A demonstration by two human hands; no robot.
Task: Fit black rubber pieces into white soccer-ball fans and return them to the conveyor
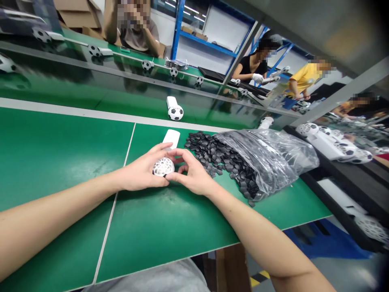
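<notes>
Between my two hands is a white part with a football-shaped openwork head (163,166) and a flat white handle (172,138) pointing away from me. My left hand (146,167) wraps the left side of the head, thumb at its near edge. From the right, my right hand (193,172) curls its fingers and thumb against the same head. A little black shows at the head's lower edge; whether a loose piece sits under my right fingertips is hidden. Right of my hands lies a heap of small black pentagon pieces (206,148), spilling from a clear plastic bag (273,158).
A finished-looking football-headed part (175,112) lies beyond the bench (69,146) on the green conveyor (121,95). Similar parts line its far side. At right, a black tray (343,174) holds more white parts. Several co-workers sit or stand across the line.
</notes>
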